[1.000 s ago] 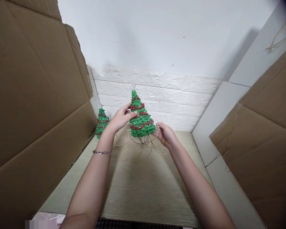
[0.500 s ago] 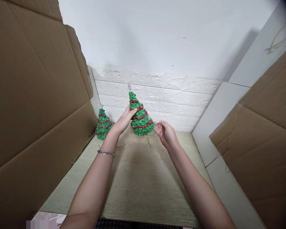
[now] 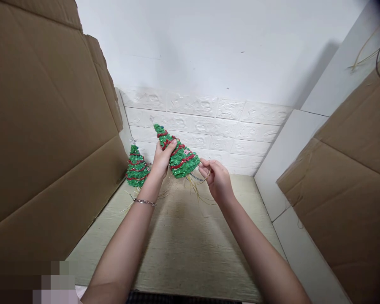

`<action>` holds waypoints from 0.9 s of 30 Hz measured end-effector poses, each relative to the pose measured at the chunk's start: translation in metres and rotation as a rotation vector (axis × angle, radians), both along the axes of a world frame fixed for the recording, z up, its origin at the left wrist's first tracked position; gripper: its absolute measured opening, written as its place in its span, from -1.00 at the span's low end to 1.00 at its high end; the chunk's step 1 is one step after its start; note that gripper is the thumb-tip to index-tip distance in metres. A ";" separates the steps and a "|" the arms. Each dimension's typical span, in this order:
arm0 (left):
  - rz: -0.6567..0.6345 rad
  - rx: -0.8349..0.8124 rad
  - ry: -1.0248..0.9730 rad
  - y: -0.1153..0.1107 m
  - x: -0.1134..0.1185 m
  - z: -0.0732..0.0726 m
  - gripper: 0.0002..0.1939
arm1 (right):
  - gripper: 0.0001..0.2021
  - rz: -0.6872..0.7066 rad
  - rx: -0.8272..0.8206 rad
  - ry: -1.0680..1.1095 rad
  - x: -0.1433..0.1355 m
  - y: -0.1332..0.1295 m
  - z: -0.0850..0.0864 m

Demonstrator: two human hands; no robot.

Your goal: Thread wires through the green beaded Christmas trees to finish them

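A beaded green Christmas tree with red bead garlands and a clear star on top is held above the table, its tip leaning to the left. My left hand is closed round its middle, thumb in front. Several thin gold wires hang loose from its base. Just right of the base, my right hand pinches the end of one wire, which bows in a loop below the fingers. A second, similar beaded tree stands at the left, partly behind my left wrist, with loose wires at its foot.
A tall cardboard sheet walls off the left, and another cardboard piece stands at the right against white panels. White brick-patterned wall closes the back. The pale wooden tabletop lies beneath my arms.
The held tree has tilted further, its tip swinging left and its base rising slightly. My right hand has shifted a little left, still pinching the wire.
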State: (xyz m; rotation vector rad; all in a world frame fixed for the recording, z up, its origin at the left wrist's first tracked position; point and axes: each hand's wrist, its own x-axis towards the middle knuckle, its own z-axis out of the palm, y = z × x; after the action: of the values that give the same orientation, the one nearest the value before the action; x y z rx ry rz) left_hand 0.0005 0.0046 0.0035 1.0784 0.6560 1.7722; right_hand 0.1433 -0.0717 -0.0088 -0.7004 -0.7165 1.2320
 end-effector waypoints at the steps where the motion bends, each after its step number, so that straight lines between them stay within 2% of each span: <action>1: 0.022 0.010 -0.008 0.000 0.001 -0.001 -0.50 | -0.87 0.005 0.006 -0.010 -0.001 -0.001 0.000; 5: 0.081 0.042 -0.064 0.000 0.004 -0.004 -0.57 | -0.87 0.019 0.023 -0.007 -0.005 -0.003 -0.001; 8: 0.077 0.091 -0.093 -0.001 0.004 -0.004 -0.61 | -0.86 0.024 0.044 0.026 -0.006 -0.005 0.001; 12: 0.079 0.147 -0.107 -0.001 -0.007 0.001 -0.64 | -0.83 0.100 0.041 0.018 -0.003 -0.008 0.004; 16: -0.030 0.166 -0.019 -0.004 -0.025 0.007 -0.62 | -0.75 0.167 0.064 -0.144 0.005 -0.005 0.004; 22: -0.307 0.212 0.017 -0.018 -0.032 0.015 -0.39 | -0.69 -0.047 0.136 -0.583 0.021 -0.004 0.006; 27: -0.351 0.119 -0.016 -0.035 -0.025 0.019 -0.46 | -0.71 -0.148 0.209 -0.752 0.024 -0.019 0.020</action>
State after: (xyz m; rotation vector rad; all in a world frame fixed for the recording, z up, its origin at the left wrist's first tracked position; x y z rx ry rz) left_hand -0.0241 -0.0299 0.0222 1.1781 0.3289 1.5262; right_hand 0.1677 -0.0903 0.0109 -1.0303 -1.3606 0.7228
